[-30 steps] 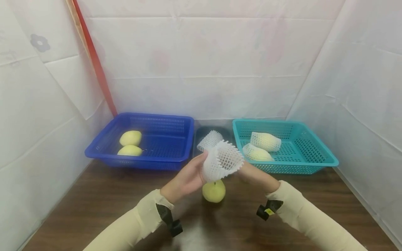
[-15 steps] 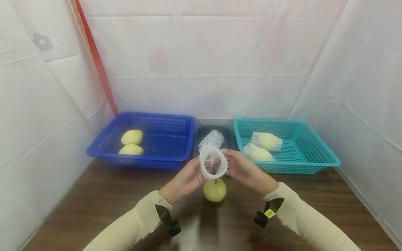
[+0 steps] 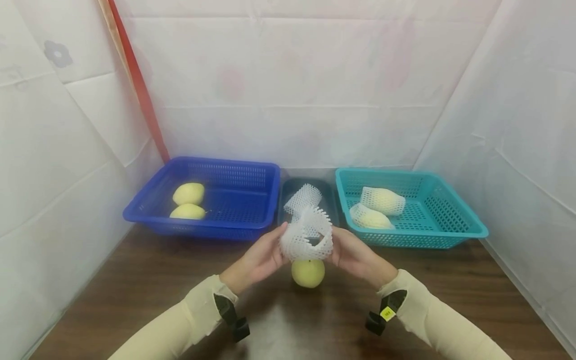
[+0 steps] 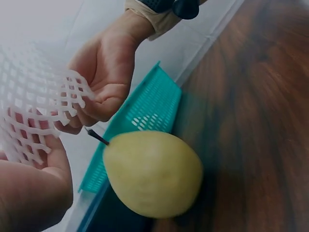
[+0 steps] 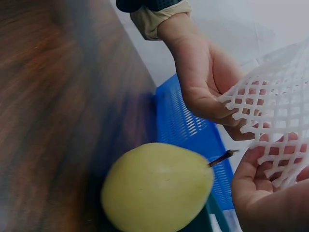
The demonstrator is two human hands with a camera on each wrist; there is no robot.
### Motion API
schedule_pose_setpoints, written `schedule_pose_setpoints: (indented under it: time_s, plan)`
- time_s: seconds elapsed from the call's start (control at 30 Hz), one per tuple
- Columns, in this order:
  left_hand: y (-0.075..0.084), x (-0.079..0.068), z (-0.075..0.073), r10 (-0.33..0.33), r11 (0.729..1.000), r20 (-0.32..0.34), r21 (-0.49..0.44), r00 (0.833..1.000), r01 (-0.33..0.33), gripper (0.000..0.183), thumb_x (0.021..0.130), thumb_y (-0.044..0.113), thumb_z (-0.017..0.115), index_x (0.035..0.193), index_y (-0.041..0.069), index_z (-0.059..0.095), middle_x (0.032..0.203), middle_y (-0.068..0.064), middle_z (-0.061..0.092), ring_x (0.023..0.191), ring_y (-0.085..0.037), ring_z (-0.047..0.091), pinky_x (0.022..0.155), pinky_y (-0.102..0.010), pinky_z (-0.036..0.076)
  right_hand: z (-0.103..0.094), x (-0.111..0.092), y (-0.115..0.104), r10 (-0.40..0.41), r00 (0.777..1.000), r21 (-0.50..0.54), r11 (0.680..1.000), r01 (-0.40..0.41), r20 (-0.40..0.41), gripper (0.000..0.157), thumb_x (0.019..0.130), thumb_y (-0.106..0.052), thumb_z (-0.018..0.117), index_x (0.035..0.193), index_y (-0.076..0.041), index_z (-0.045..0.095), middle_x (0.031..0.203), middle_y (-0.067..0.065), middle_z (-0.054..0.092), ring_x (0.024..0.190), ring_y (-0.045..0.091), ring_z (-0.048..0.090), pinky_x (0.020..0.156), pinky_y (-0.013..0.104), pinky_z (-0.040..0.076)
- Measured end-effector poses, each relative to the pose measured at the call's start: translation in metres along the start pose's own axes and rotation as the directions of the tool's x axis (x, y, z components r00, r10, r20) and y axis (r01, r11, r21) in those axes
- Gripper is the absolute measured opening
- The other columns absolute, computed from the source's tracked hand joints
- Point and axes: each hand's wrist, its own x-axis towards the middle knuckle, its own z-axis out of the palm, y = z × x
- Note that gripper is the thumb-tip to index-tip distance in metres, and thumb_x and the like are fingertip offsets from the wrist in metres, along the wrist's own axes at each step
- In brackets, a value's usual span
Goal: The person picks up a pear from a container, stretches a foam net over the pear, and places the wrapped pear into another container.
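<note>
Head view: the left hand point(image 3: 258, 260) and the right hand point(image 3: 355, 254) both grip a white foam net point(image 3: 297, 244) between them, at its 9 and 3 o'clock sides, its jagged opening partly turned toward the camera. At 6 o'clock from the net, a pear point(image 3: 308, 276) sits on the wooden table point(image 3: 135, 300), stem uppermost. At 12 o'clock, a second net point(image 3: 306, 197) lies in a dark tray point(image 3: 331, 192). At 10 o'clock is a blue basket point(image 3: 202, 229), two bare pears point(image 3: 189, 193) lying in its 9 o'clock half; at 2 o'clock is a teal basket point(image 3: 405, 240), two netted pears point(image 3: 384, 201) in its 9 o'clock half.

Left wrist view: the pear lies toward 6 o'clock, its stem pointing to about 10. The net spreads at 9 o'clock, with the right hand's curled fingers at its edge toward 11 and the left hand holding it toward 8.

Right wrist view: the net is at 3 o'clock, pinched by the left hand near 1 and gripped by the right hand near 4. The pear's stem points to 2, just beside the net.
</note>
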Motion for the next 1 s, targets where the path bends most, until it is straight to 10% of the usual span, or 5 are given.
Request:
schedule_pose_setpoints:
  time_s: [0.23,1.0]
  plan:
    - [-0.014,0.001,-0.011,-0.024,0.996,-0.068,0.088,0.997,0.03,0.027,0.104,0.023,0.038,0.102,0.012,0.062,0.098,-0.002,0.066,0.089,-0.013,0.063,0.077,-0.029,0.051,-0.014,0.001,0.014,0.036,0.999,-0.006,0.999,-0.036,0.009,0.025,0.103,-0.017,0.04,0.103,-0.013,0.065,0.102,0.002,0.061,0.091,0.013,0.059,0.079,0.027,0.049]
    - [-0.052,0.013,-0.033,-0.011,0.95,-0.281,0.297,0.96,0.098,0.042,0.101,0.021,0.045,0.135,-0.003,0.039,0.097,-0.003,0.061,0.086,-0.014,0.058,0.073,-0.033,0.05,-0.046,0.008,0.053,0.039,0.997,-0.215,0.975,-0.052,-0.064,0.021,0.099,-0.018,0.045,0.101,-0.009,0.064,0.092,0.003,0.066,0.08,0.015,0.061,0.07,0.03,0.05]
